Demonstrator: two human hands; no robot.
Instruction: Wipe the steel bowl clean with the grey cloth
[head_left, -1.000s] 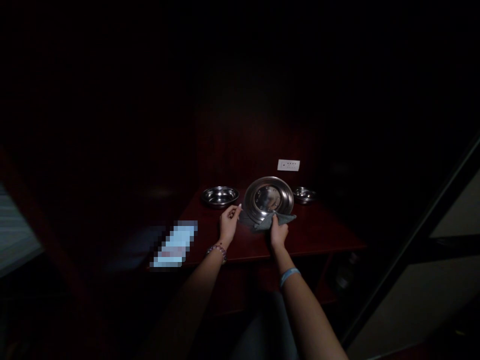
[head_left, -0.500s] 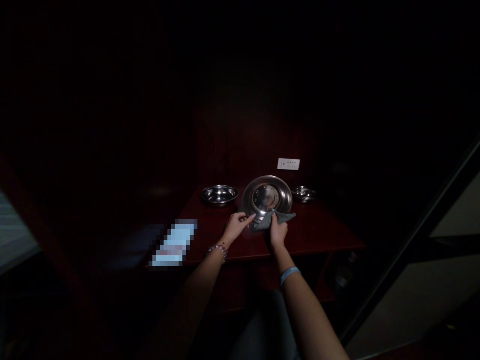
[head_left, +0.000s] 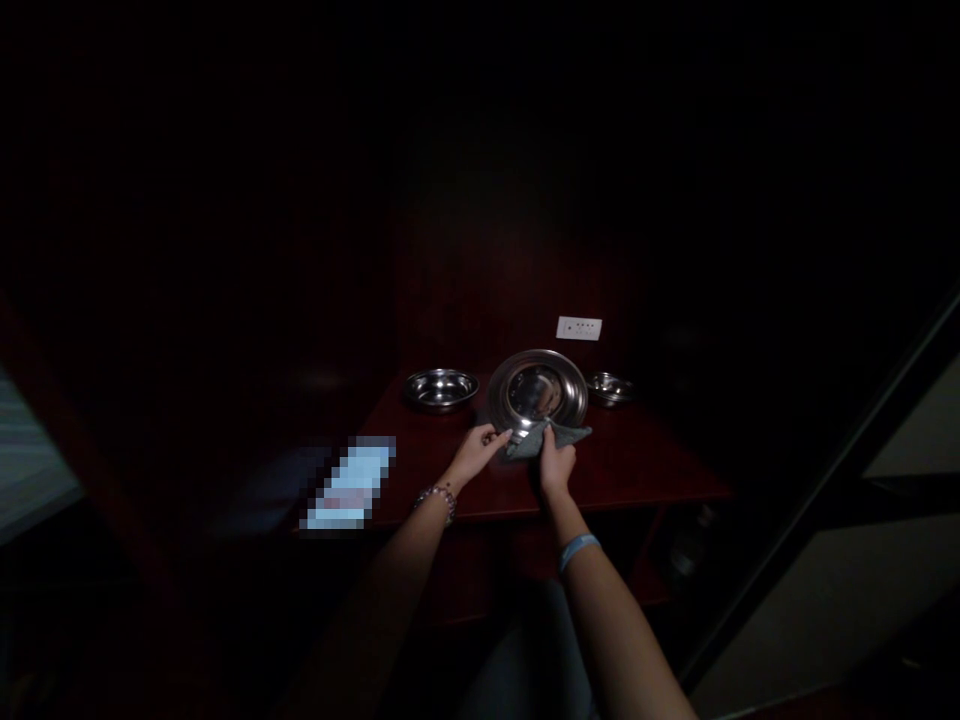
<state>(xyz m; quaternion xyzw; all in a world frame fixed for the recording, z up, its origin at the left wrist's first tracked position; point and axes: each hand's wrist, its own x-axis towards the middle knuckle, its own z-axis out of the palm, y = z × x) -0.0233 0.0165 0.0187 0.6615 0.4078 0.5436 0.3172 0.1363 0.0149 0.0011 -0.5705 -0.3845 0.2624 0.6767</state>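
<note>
A round steel plate (head_left: pixel 537 390) is tilted up on the dark red table (head_left: pixel 637 465), its face turned toward me. My left hand (head_left: pixel 477 454) pinches the plate's lower left rim. My right hand (head_left: pixel 556 465) grips a grey cloth (head_left: pixel 546 437) and presses it against the plate's lower edge. A beaded bracelet is on my left wrist and a blue band on my right.
A steel bowl (head_left: pixel 441 389) sits to the left of the plate and a smaller steel bowl (head_left: pixel 610 388) to its right. A white wall socket (head_left: pixel 578 328) is on the dark panel behind. A blurred pale patch (head_left: pixel 348 484) lies at the table's left edge. The surroundings are very dark.
My left hand dropped from the plate's left side to its lower rim and closed on it. The plate turned slightly. My right hand with the cloth stayed nearly still.
</note>
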